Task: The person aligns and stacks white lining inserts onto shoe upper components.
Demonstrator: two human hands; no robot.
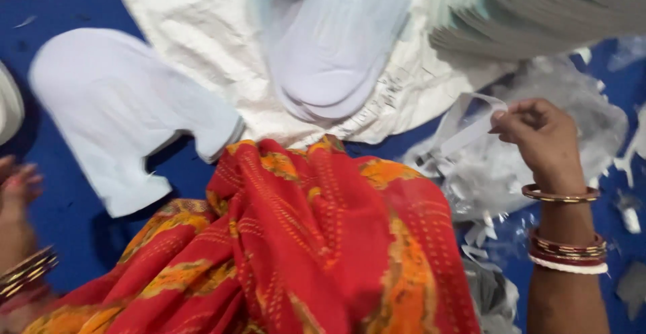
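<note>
- While the right hand (542, 139) is raised, a white strip (464, 128) is pinched between its thumb and fingertips, trailing to the left of the hand.
- Clear scraps (538, 172) are heaped below and around that hand.
- The left hand (17, 182) is seen blurred at the frame edge; its grip cannot be told.
- A white cutout (114, 112) lies just right of it.

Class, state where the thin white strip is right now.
In the head view, right of centre: the strip is pinched in the right hand, above the scrap pile.
</note>
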